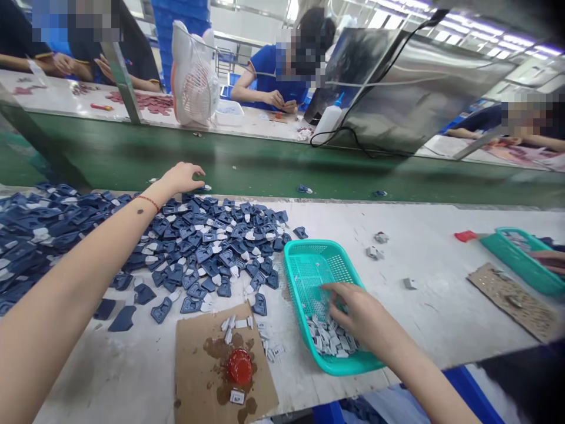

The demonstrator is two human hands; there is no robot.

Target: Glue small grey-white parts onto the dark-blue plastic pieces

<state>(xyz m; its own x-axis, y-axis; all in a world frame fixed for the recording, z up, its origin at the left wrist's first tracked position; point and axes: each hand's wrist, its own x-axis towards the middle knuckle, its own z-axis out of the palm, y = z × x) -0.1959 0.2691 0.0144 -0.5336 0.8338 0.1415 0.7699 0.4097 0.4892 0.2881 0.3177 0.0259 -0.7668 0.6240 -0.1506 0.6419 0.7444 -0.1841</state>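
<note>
Your white table (441, 235) runs from left to right, and the green belt (265, 159) lies along its far edge, probably so that pieces can be set down within your reach. The heap of navy parts (207, 253) spreads over the left side, up to the belt, where your left arm passes over it. The turquoise basket (348, 370) stands to the right of the heap, under your right hand; its walls seem to serve to keep the loose grey pieces (329, 338) together at its near end. Between them, at the near edge, lies the cardboard sheet (194, 365), darkly stained, perhaps there to spare the tabletop. On it sits a red cap (239, 367), with a small marked piece (237, 397) just on its near side.

Your left hand (182, 176) reaches to the near edge of the belt, fingers loosely curved and slightly spread. A small navy-and-white part (204, 188) shows right beneath the fingertips; whether you are grasping it or have released it, I cannot tell. Your right hand (357, 309) hangs over the basket, half uncurled, index finger stretched toward the left and the other fingers bent. No piece shows between its fingers.
</note>
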